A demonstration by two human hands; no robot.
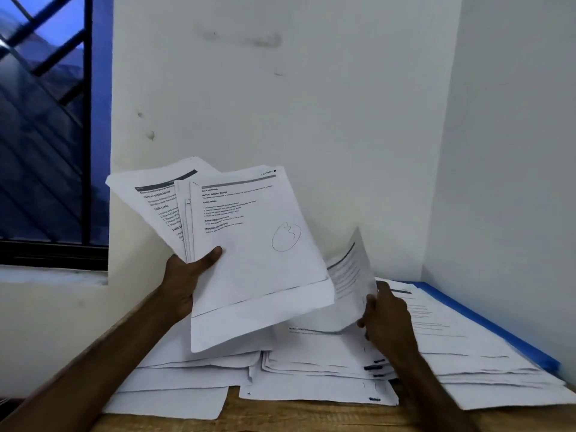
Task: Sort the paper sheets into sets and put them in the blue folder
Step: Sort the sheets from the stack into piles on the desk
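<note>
My left hand [187,275] grips a fanned stack of printed sheets [249,244] raised above the table, thumb on the front. The top sheet bears a circled handwritten 3. My right hand [386,319] pinches a single printed sheet [349,275] by its lower edge, lifted and curled, just right of the stack. Several piles of sheets [311,360] lie spread on the table beneath. The blue folder [486,322] lies at the right against the wall, mostly covered by a pile of sheets [461,344].
The wooden table [280,419] shows a bare strip at its front edge. White walls meet in a corner right behind the papers. A barred window [46,120] is at the left, above a sill.
</note>
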